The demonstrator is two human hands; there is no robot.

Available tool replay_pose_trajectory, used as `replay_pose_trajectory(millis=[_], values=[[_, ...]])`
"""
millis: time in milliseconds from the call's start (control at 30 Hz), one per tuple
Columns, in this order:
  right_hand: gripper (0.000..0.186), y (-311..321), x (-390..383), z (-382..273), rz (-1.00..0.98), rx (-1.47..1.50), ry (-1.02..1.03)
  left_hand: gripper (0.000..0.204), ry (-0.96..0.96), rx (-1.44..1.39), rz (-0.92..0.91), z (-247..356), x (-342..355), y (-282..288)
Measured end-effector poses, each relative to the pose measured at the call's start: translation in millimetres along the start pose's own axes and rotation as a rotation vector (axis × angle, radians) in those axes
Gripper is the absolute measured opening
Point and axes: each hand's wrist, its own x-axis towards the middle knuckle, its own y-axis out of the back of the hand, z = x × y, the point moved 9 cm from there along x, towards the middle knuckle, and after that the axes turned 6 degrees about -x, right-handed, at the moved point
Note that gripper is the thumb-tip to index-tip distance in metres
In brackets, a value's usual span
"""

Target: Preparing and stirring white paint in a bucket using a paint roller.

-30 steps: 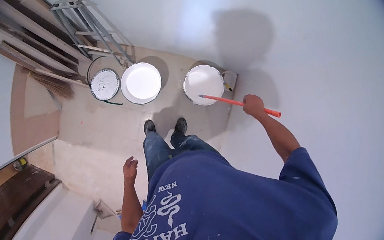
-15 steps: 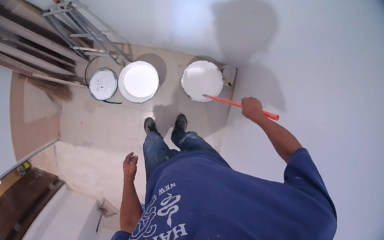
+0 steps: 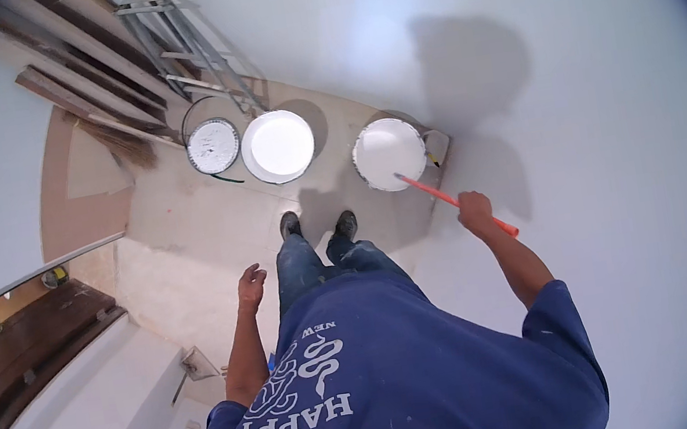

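My right hand (image 3: 476,212) is wrapped round a slim orange-red pole (image 3: 436,194), close to its near end. The pole slants to the far left. Its grey tip lies over the near rim of a white bucket (image 3: 388,153) on the floor; whether it touches what is inside, I cannot tell. The bucket's inside looks white all over. My left hand (image 3: 252,287) hangs beside my left leg, holding nothing, its fingers loosely apart.
Left of that bucket stand a wide white tub (image 3: 278,146) and a smaller white-topped pail (image 3: 213,146). A metal stepladder (image 3: 190,46) and wooden boards (image 3: 85,62) lean behind them. A white wall (image 3: 625,199) rises on my right. Dark brown wood (image 3: 39,347) lies at left.
The whole view has shifted, so buckets, ladder and boards appear farther right and slightly lower. My right hand keeps its grip on the pole, whose tip stays at the bucket's near side.
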Motion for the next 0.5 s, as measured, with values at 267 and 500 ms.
replay_pose_trajectory(millis=[267, 500], values=[[0.022, 18.9, 11.2, 22.4, 0.057, 0.335, -0.194, 0.052, 0.124, -0.022, -0.023, -28.6, -19.1, -8.6], [0.021, 12.3, -2.7, 14.9, 0.045, 0.033, -0.106, 0.053, 0.111, -0.069, -0.006, -33.3, -25.7, -1.5]])
